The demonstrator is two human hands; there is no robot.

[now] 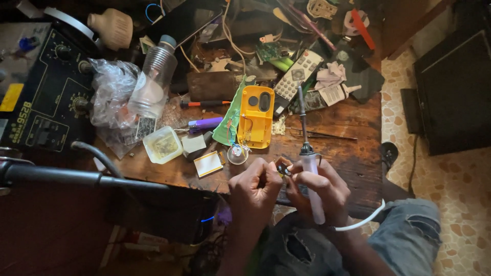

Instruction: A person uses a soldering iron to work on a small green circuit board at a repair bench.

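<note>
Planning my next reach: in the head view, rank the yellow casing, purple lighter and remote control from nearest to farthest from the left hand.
1. Yellow casing, just above the left hand.
2. Purple lighter, up and to the left.
3. Remote control, farthest, up and to the right.

Dim, warm light; shadowed lower-left corner

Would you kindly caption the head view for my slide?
Both hands, left hand and right hand, pinch a small part while the right grips a soldering iron over a cluttered workbench.
</note>
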